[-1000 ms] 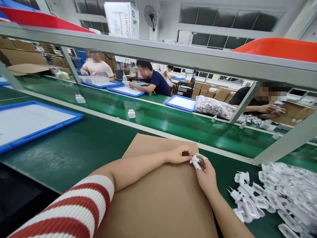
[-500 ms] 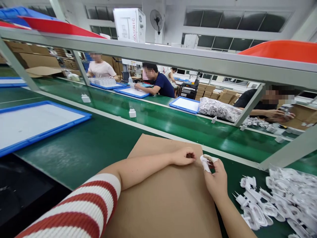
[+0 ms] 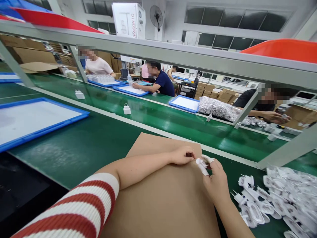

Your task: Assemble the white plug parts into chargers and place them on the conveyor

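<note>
My right hand [image 3: 216,181] grips a small white plug piece [image 3: 202,166] between thumb and fingertips, which wear white finger covers. It hovers over the far right part of a brown cardboard sheet [image 3: 160,198] lying on the green bench. My left hand [image 3: 182,155] rests on the cardboard just left of the piece, fingers curled shut, a small gap from it; I see nothing in it. My left arm has a red-and-white striped sleeve.
A heap of white plugs with coiled cables [image 3: 277,195] lies at the right. A blue tray [image 3: 37,119] sits at the left. White chargers [image 3: 127,109] stand on the green belt beyond. A grey frame rail [image 3: 173,56] crosses overhead. Co-workers sit opposite.
One second ago my left fingertips touched the white piece; now the hands are slightly apart, and my right hand has turned the piece a little.
</note>
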Available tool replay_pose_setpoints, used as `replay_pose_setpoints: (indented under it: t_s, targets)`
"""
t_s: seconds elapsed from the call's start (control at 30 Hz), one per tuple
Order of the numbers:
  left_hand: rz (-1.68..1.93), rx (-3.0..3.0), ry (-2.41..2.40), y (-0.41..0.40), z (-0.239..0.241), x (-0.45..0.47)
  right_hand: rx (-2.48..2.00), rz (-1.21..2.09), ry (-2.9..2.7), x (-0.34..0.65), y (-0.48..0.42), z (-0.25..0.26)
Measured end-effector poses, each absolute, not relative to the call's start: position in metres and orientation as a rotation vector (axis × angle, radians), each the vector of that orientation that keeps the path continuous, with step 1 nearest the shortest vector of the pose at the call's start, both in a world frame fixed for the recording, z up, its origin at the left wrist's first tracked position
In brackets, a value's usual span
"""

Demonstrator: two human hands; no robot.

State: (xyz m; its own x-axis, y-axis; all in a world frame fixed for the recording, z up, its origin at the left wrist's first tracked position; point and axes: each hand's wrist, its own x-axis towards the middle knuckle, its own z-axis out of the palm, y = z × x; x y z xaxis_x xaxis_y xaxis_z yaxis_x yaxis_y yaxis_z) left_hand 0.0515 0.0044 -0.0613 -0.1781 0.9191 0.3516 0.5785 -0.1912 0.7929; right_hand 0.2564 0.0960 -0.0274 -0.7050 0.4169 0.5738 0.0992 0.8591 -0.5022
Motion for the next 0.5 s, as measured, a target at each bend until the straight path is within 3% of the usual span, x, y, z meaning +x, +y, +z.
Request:
replay_pose_setpoints:
  t_s: [0.3,0.5]
  targets:
    - [1.320,1.728,1.717,0.006,-0.065,0.051,-0.283,0.581,-2.635,0.252,0.087,-0.042]
    - [1.311,1.746,1.701,0.004,-0.063,0.052,-0.308,0.658,-2.354,0.255,0.082,-0.027]
